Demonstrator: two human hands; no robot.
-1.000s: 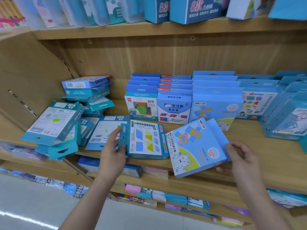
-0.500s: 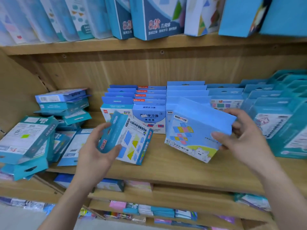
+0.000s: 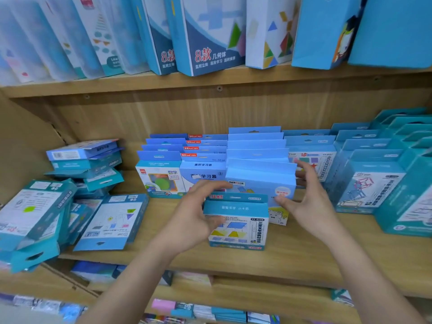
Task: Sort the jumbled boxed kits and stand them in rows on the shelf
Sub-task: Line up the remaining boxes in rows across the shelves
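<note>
Wooden shelf (image 3: 304, 251) ahead of me, with several rows (image 3: 203, 157) of kits already upright at the middle and right. My left hand (image 3: 194, 213) grips a teal kit (image 3: 236, 220) standing near the front edge, and my right hand (image 3: 311, 202) pinches a light-blue bear kit (image 3: 259, 181) at the head of its row. To the left a jumbled pile (image 3: 70, 183) lies unsorted. I'd judge about half the work is left.

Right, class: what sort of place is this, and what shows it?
Probably a shop, perhaps stationery or toys: tiered wooden shelves, rows of identical boxed kits with hang tabs, and a jumbled pile of kits at left.
</note>
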